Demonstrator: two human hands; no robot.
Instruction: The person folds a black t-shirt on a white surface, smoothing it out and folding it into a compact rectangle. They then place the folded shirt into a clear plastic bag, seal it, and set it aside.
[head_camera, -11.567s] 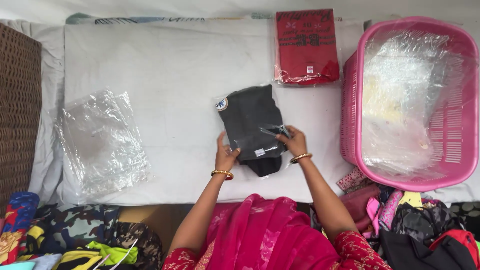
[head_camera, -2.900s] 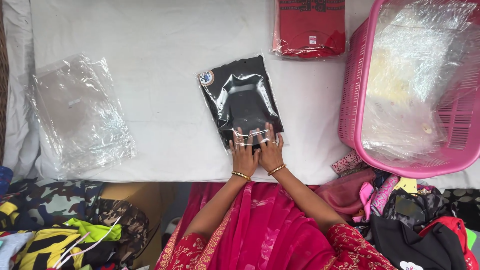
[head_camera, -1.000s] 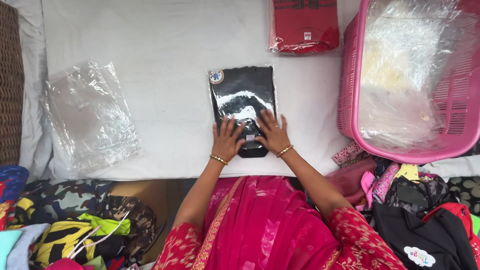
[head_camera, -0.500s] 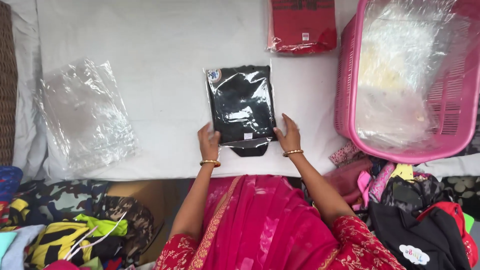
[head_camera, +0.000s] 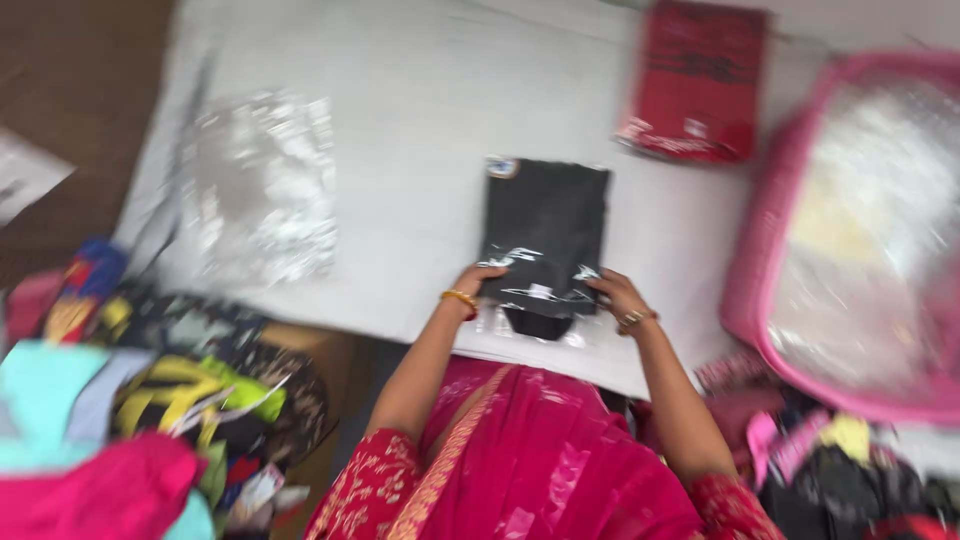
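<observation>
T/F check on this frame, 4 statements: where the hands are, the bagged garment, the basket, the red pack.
1. Both hands grip the near end of the bagged black garment: left hand, right hand. True.
2. The pink basket sits to the person's left. False: it is on the right.
3. The red packet lies inside the basket. False: it lies on the white surface.
4. A clear plastic bag lies left of the garment. True.

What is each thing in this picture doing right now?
Left hand: gripping the near left edge of the black packet.
Right hand: gripping its near right edge.
Black packet: folded garment in a clear bag, flat on the white sheet, bag end unsealed.
Red packet: lying flat, untouched.
Clear bags: crumpled heap, empty.
Pink basket: holding clear plastic.
</observation>
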